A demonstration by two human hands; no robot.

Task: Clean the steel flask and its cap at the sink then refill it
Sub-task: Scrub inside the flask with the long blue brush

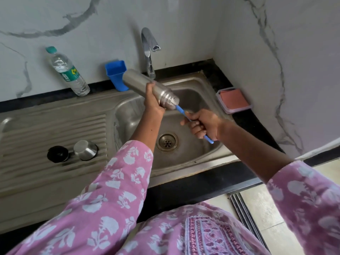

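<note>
Over the sink basin (195, 151), my left hand (153, 102) grips the steel flask (137, 82), which is tilted with its mouth down and to the right. My right hand (204, 125) holds the blue handle of a bottle brush (181, 110); its head is inside the flask mouth and hidden. On the ribbed drainboard (55, 126) at the left lie the steel cap (85, 150) and a black inner lid (58, 154), side by side. The tap (149, 50) stands behind the flask; I see no water running.
A plastic water bottle (68, 72) with a teal cap stands on the black counter at the back left. A blue plastic holder (116, 73) sits behind the flask. A clear box with an orange pad (233, 100) rests right of the sink. Marble walls enclose the corner.
</note>
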